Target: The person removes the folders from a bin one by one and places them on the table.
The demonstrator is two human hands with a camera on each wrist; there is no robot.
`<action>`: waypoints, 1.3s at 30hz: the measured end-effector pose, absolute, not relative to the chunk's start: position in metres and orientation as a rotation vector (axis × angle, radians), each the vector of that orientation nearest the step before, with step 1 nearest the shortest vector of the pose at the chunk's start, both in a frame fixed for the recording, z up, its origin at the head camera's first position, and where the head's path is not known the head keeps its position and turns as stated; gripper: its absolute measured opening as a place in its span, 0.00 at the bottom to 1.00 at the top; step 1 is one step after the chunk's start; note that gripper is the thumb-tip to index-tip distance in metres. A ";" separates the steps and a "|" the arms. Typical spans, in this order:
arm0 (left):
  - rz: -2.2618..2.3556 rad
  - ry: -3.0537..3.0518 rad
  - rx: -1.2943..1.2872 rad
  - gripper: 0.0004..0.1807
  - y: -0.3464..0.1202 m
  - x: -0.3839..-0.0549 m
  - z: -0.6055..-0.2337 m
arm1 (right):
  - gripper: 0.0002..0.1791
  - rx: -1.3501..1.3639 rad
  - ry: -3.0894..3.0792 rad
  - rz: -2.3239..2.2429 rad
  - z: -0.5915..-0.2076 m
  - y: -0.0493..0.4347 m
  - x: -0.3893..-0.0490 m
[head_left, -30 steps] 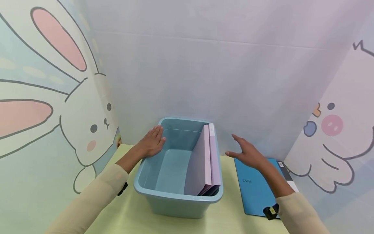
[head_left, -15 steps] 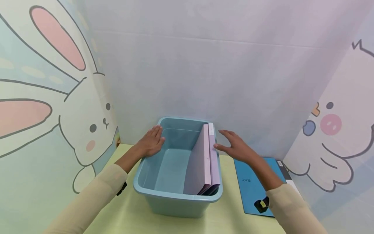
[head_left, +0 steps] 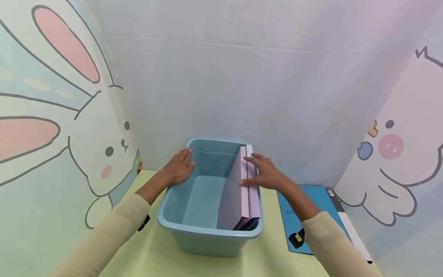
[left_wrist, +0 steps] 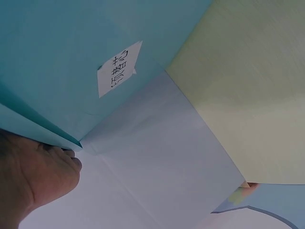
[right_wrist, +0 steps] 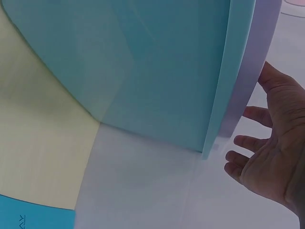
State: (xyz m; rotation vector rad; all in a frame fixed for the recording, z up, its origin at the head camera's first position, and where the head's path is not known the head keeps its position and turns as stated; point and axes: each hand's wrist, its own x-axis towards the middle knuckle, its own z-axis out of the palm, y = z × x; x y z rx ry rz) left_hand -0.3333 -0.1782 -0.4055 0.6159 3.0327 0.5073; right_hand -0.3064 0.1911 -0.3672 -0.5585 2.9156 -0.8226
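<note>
A light blue plastic bin (head_left: 207, 244) stands on the pale yellow table. Upright along its right inner wall are two lilac file folders, the left one (head_left: 232, 196) against the right one (head_left: 255, 196). My left hand (head_left: 180, 169) rests on the bin's left rim with straight fingers. Over the folders' top edges is my right hand (head_left: 266, 174), fingers spread, thumb tip at the left folder's top edge. In the right wrist view, a lilac folder (right_wrist: 252, 67) sticks up above the bin's rim, with the fingers loosely spread beside it.
A flat blue folder (head_left: 322, 196) lies on the table to the right, partly under my right arm. Beside it is a black-and-white item (head_left: 354, 232). A white handwritten label (left_wrist: 119, 69) is stuck to the bin's outer wall. A printed cloth wall (head_left: 221, 88) stands close behind.
My right hand has moved left from beside the bin to over the two lilac folders. My left hand has stayed on the rim.
</note>
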 end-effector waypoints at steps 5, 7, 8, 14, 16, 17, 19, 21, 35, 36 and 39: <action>0.504 3.033 0.615 0.39 -0.177 -0.333 -0.406 | 0.62 -0.575 2.939 -0.777 -0.366 0.185 -0.310; 0.496 3.036 0.610 0.38 -0.177 -0.334 -0.406 | 0.63 -0.591 2.936 -0.762 -0.365 0.181 -0.311; 0.494 3.036 0.607 0.38 -0.176 -0.334 -0.406 | 0.63 -0.598 2.932 -0.758 -0.364 0.180 -0.311; 0.487 3.032 0.597 0.38 -0.176 -0.334 -0.405 | 0.61 -0.644 2.900 -0.761 -0.358 0.166 -0.313; 0.489 3.033 0.599 0.38 -0.176 -0.334 -0.405 | 0.60 -0.676 2.907 -0.750 -0.357 0.161 -0.314; 0.491 3.033 0.600 0.38 -0.176 -0.333 -0.404 | 0.59 -0.693 2.909 -0.749 -0.357 0.158 -0.314; 0.494 3.034 0.602 0.38 -0.176 -0.333 -0.404 | 0.58 -0.708 2.895 -0.762 -0.356 0.153 -0.313; 0.500 3.035 0.604 0.38 -0.176 -0.332 -0.403 | 0.57 -0.708 2.867 -0.785 -0.354 0.149 -0.313; 0.504 3.041 0.606 0.39 -0.177 -0.331 -0.402 | 0.47 -0.607 2.751 -0.749 -0.351 0.118 -0.312; 0.505 3.040 0.606 0.39 -0.177 -0.331 -0.403 | 0.47 -0.573 2.724 -0.771 -0.351 0.116 -0.312; 0.505 3.037 0.609 0.39 -0.178 -0.332 -0.403 | 0.49 -0.525 2.665 -0.798 -0.353 0.109 -0.310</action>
